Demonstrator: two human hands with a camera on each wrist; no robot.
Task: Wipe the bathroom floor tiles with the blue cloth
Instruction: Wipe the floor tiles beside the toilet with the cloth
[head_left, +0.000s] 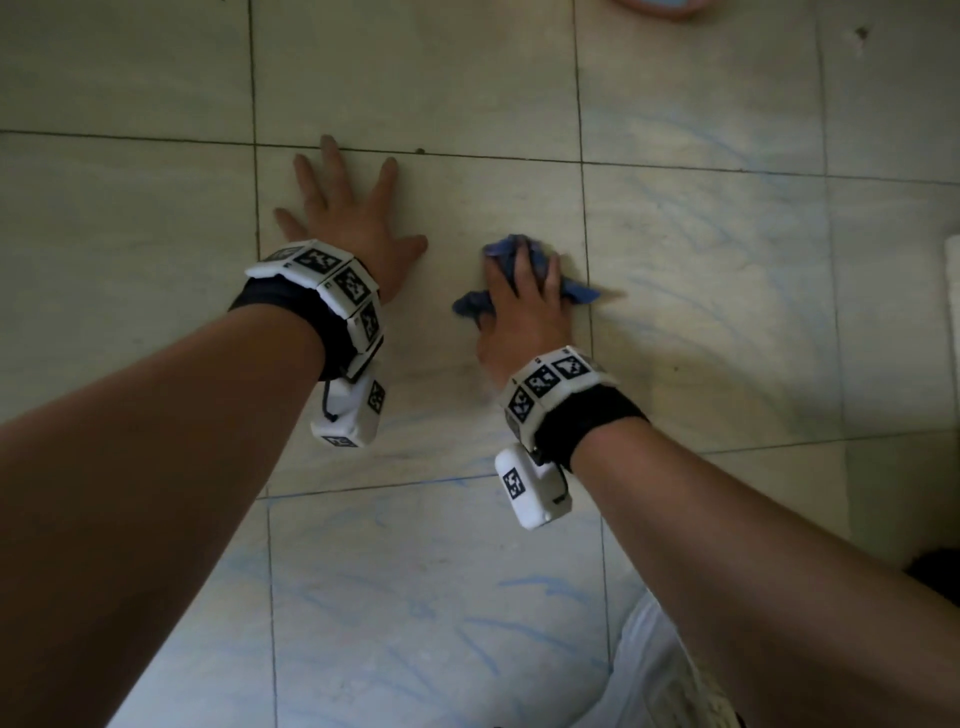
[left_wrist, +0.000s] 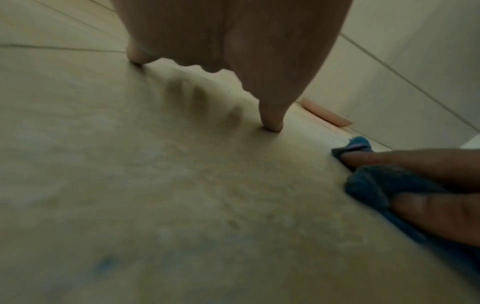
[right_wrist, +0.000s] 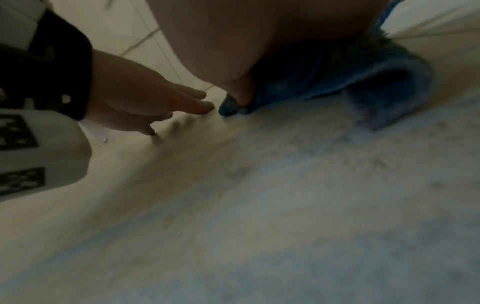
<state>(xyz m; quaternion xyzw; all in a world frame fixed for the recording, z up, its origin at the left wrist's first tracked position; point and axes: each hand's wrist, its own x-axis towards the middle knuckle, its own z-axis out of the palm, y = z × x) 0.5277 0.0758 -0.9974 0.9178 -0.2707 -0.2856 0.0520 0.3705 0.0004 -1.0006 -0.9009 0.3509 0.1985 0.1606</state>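
Observation:
Beige floor tiles with dark grout lines fill the head view, streaked with faint blue marks. A crumpled blue cloth lies on the floor at centre right. My right hand sits on top of it, fingers curled into its folds; the cloth bulges from under the palm in the right wrist view. My left hand lies flat on the tile to the left of the cloth, fingers spread and straight, apart from the cloth. In the left wrist view the left hand's fingertips touch the floor and the cloth shows at the right edge.
A pinkish round object sits at the top edge of the head view. A white edge stands at the far right. A tiled wall rises beyond the hands. White clothing shows at the bottom.

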